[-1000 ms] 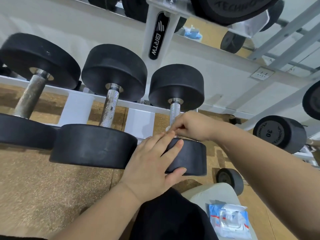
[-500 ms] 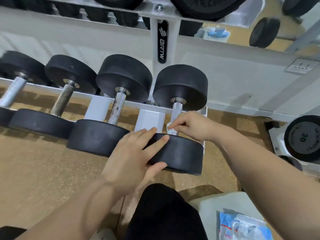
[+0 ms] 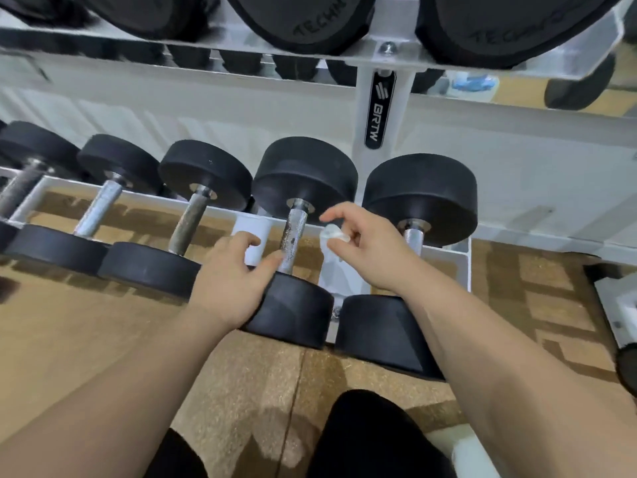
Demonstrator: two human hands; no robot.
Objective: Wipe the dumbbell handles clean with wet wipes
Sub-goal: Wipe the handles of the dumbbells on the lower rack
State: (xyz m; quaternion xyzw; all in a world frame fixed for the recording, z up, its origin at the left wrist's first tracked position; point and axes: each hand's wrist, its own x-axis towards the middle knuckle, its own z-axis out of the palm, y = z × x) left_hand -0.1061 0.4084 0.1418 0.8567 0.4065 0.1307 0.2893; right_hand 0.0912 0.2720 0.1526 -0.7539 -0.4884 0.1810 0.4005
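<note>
Head view: right hand pinches wet wipe beside handle.

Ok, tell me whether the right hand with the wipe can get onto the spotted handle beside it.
Probably yes. The right hand holds the wet wipe just right of the spotted handle, with open air between. The left hand touches only its lower end.

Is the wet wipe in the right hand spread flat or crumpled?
Crumpled. The wet wipe is a small bunched white wad pinched by the right hand, beside the handle, not on it.
</note>
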